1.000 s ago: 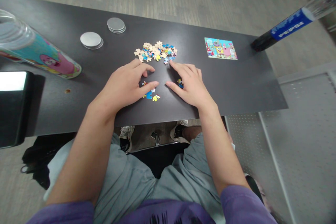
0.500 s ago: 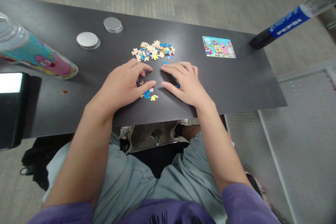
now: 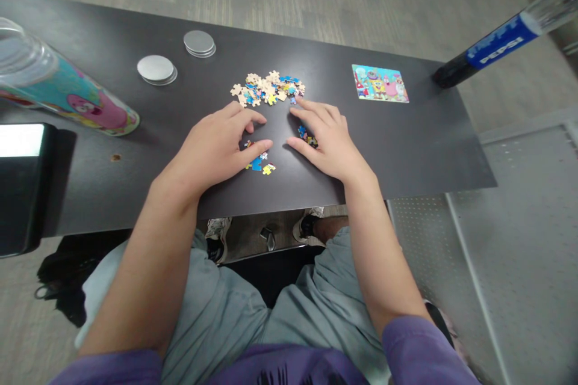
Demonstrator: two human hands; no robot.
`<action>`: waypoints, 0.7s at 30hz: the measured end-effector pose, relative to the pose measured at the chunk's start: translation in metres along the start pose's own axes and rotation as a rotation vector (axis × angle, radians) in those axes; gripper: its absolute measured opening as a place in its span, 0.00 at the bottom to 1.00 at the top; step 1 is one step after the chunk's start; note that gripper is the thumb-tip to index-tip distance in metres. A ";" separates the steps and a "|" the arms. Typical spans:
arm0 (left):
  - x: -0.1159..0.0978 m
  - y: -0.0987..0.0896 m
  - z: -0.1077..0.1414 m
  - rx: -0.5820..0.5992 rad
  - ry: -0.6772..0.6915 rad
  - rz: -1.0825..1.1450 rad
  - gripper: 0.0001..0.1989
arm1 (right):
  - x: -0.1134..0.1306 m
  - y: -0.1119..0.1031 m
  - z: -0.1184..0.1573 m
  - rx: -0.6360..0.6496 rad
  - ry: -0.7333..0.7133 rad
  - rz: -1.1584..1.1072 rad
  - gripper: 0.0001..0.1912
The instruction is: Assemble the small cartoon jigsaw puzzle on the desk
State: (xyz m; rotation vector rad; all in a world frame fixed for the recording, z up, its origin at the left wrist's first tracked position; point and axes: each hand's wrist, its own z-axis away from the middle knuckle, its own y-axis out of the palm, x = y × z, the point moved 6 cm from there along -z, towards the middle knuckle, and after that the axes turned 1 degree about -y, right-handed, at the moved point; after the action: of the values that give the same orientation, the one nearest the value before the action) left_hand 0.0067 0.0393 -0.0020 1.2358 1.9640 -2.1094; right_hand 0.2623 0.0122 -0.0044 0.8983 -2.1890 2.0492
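Observation:
On the dark table, a heap of jigsaw puzzle pieces [image 3: 266, 89] lies just beyond my hands, many of them pale side up. My left hand [image 3: 221, 141] rests with thumb and fingers apart over a few coloured pieces [image 3: 257, 162], which it partly covers. A yellow puzzle piece [image 3: 268, 169] shows beside its thumb. My right hand [image 3: 323, 135] is open too, its fingertips close to the near right edge of the heap. Between its thumb and index finger, a small group of blue and yellow pieces [image 3: 307, 136] lies on the table. Neither hand grips anything visible.
A cartoon picture card [image 3: 380, 83] lies to the right, near a Pepsi bottle [image 3: 490, 45]. Two stacks of silver discs [image 3: 156, 68] [image 3: 199, 42] are at the back left. A clear cartoon-printed container [image 3: 76, 93] and a black device [image 3: 22, 186] occupy the left side.
My right hand has shifted slightly right and away from the left, uncovering more of the blue and yellow pieces. The small blue piece by its fingertips is no longer seen there.

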 end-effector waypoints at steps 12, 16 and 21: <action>-0.003 0.000 0.000 0.004 0.002 -0.008 0.27 | 0.001 -0.005 0.007 -0.055 -0.019 -0.008 0.36; -0.003 -0.001 0.001 -0.008 0.006 -0.015 0.24 | -0.009 -0.003 0.006 -0.095 -0.005 -0.011 0.43; -0.004 -0.001 0.001 -0.010 0.010 0.006 0.24 | -0.004 0.002 0.004 0.008 0.017 -0.005 0.43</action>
State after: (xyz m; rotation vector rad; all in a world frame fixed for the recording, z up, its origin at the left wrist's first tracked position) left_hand 0.0081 0.0367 0.0012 1.2516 1.9696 -2.0924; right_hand 0.2666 0.0103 -0.0081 0.8823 -2.1694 2.0578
